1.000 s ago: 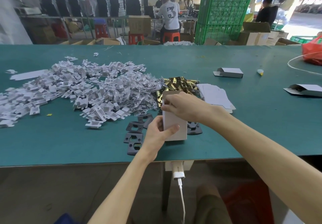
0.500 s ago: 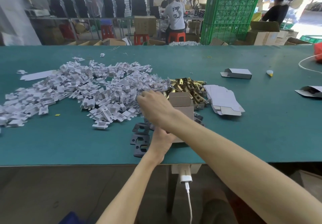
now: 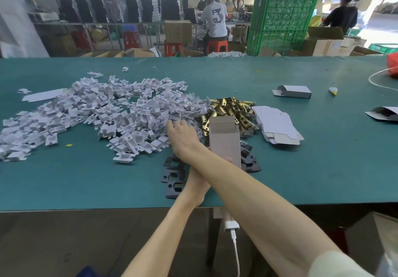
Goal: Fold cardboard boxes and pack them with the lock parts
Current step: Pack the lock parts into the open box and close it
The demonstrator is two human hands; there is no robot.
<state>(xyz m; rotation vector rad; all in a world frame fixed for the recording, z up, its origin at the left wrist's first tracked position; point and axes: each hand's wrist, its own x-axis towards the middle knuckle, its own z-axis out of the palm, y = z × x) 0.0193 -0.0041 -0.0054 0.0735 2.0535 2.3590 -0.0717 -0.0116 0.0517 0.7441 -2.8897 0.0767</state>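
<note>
Box [image 3: 225,145] upright, frame centre, flap open | thin card, likely light, crushable: hold by side walls | left hand [image 3: 197,180] gripping lower end | right hand [image 3: 183,139] on bagged parts [image 3: 185,108], grip untellable
</note>
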